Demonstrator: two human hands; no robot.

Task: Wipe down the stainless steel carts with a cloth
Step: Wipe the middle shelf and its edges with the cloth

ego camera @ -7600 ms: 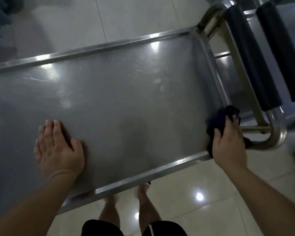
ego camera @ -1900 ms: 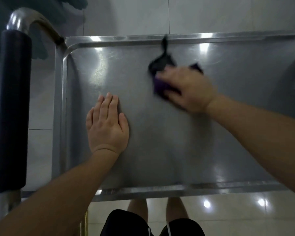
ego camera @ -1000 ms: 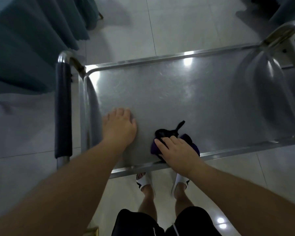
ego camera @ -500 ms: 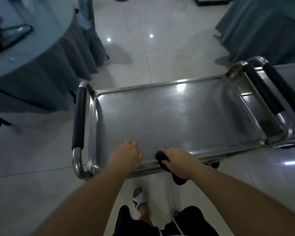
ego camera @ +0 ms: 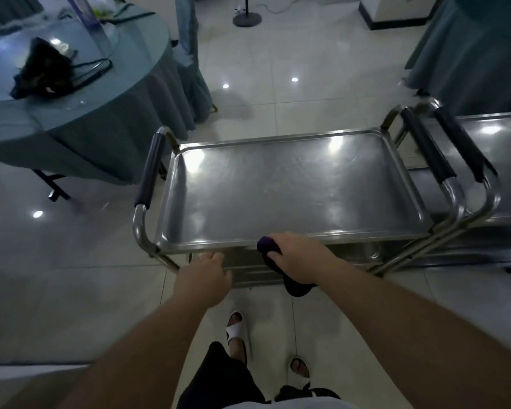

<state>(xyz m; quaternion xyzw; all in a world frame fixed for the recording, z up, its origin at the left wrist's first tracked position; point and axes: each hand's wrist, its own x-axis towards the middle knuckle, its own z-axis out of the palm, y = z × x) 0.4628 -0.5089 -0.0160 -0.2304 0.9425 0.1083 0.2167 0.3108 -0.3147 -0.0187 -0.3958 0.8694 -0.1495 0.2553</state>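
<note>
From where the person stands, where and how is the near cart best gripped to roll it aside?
By the black padded handle at the near cart's left end, from the left: the bar stands clear of the tray rim, so fingers can wrap it.

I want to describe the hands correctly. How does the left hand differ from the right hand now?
The right hand grips a dark cloth at the cart's near rim; the left hand holds nothing. The left hand sits lower, in front of the rim; the right reaches it. Both are shown from the back.
</note>
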